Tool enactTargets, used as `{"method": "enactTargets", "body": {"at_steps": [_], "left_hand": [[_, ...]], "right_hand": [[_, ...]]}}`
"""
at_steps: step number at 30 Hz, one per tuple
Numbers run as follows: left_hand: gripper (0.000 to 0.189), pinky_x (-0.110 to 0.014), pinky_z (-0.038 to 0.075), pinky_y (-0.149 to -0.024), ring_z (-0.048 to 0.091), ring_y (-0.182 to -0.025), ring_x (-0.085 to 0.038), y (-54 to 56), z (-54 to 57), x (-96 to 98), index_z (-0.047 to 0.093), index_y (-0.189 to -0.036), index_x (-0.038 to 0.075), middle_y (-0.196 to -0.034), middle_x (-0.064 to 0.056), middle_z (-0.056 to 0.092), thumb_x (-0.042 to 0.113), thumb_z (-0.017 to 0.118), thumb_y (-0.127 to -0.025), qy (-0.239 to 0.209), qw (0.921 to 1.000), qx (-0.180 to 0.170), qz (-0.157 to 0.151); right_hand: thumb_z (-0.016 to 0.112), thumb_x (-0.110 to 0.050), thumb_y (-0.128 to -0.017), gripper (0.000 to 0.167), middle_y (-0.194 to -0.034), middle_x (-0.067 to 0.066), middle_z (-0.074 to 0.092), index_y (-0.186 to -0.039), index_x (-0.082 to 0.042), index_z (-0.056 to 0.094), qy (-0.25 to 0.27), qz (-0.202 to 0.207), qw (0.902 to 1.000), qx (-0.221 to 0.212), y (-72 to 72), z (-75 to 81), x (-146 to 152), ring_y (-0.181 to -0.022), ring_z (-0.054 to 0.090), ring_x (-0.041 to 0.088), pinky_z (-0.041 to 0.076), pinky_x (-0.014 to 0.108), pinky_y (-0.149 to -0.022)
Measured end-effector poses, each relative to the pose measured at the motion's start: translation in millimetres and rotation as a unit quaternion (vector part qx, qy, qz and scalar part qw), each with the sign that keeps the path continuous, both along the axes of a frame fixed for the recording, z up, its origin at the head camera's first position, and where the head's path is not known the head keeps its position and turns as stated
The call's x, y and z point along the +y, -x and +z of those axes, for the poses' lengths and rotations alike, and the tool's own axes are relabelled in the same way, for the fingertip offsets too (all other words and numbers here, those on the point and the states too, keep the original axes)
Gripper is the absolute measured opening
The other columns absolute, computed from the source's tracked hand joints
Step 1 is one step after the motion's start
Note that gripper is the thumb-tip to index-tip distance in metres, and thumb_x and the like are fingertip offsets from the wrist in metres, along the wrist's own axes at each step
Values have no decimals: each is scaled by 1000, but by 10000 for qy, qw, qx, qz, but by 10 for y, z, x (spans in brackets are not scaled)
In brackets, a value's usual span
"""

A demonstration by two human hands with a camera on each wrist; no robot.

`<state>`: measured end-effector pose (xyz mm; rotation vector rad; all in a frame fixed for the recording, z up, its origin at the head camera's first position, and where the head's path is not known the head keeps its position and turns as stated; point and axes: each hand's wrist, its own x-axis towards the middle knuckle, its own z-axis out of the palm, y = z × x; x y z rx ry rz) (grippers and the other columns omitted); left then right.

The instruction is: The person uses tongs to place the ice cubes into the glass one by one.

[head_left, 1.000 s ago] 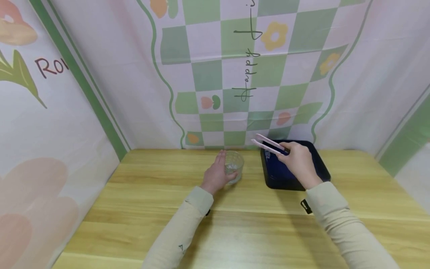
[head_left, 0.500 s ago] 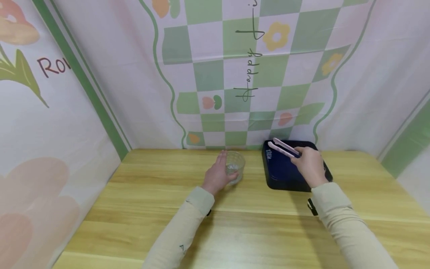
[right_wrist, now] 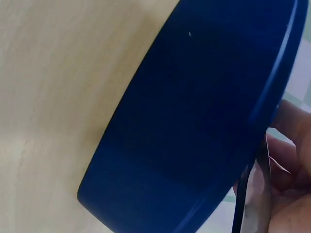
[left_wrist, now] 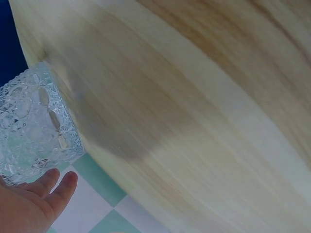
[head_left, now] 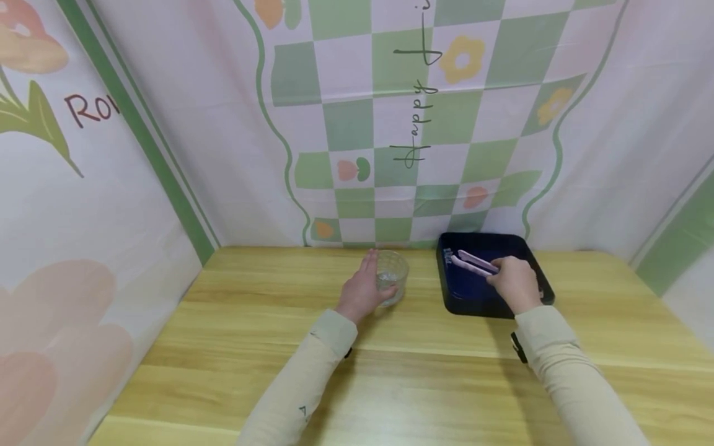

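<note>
In the head view my left hand [head_left: 361, 293] holds a clear glass [head_left: 393, 284] standing on the table, its thumb across the near side and its fingers along the left. The left wrist view shows the textured wall of this glass [left_wrist: 36, 121] beside the fingertips. My right hand [head_left: 515, 282] grips pale pink tongs [head_left: 473, 262] by the rear end. Their two tips point left and stand apart, over the inside of a dark blue tray [head_left: 465, 303]. Seen from the right wrist, the tray's outer wall [right_wrist: 180, 111] covers most of the tongs.
The wooden table [head_left: 390, 384] carries the glass left of the tray, with a gap between them. A printed cloth [head_left: 396, 124] with green checks hangs right behind the table's back edge. Small pale bits [head_left: 448, 255] show at the tray's far left corner.
The tongs have moved right and lower, from over the tray's far left edge to the tray's inside. My left hand stays on the glass.
</note>
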<state>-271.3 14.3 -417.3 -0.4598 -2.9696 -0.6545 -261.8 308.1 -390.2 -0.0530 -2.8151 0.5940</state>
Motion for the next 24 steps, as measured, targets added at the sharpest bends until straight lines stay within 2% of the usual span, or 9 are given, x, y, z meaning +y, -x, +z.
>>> {"method": "enactTargets", "body": {"at_steps": [10,13,17,20,24], "left_hand": [[93,-27,55,-63,66,-87,-22,21,-28,-9,16,-153,5,-160,-10,21,49,65,-87,-56,10000,35,-22],[93,-23,52,-56,64,-77,-19,21,-18,-8,15,-153,6,-160,-9,21,48,64,-87,-41,10000,-19,-37],[92,-19,42,-45,53,-56,-11,5,9,-8,14,-153,6,-160,-10,21,47,64,-88,-26,10000,-35,-64],[91,-18,40,-44,48,-52,-9,2,18,-8,15,-153,5,-160,-10,21,46,64,-88,-48,10000,-27,-69],[92,-19,42,-46,51,-55,-10,12,10,-7,15,-153,5,-160,-10,21,46,64,-88,-96,9999,-65,-81]], "right_hand": [[70,-6,-77,27,-94,32,67,-99,10,68,-25,6,9999,-159,31,-72,-87,-75,62,46,49,56,-65],[69,-6,-77,27,-95,32,67,-99,9,68,5,-45,9999,-144,52,-97,-105,-77,62,48,49,56,-65],[69,-6,-77,30,-99,32,66,-103,10,68,32,-140,9998,-145,82,-117,-128,-81,62,49,50,56,-68],[69,-7,-78,33,-103,33,65,-106,11,66,59,-189,9997,-167,103,-128,-144,-84,62,50,50,57,-71],[69,-8,-79,36,-105,33,64,-109,11,65,105,-277,9993,-239,129,-149,-162,-87,61,50,50,57,-72]]}}
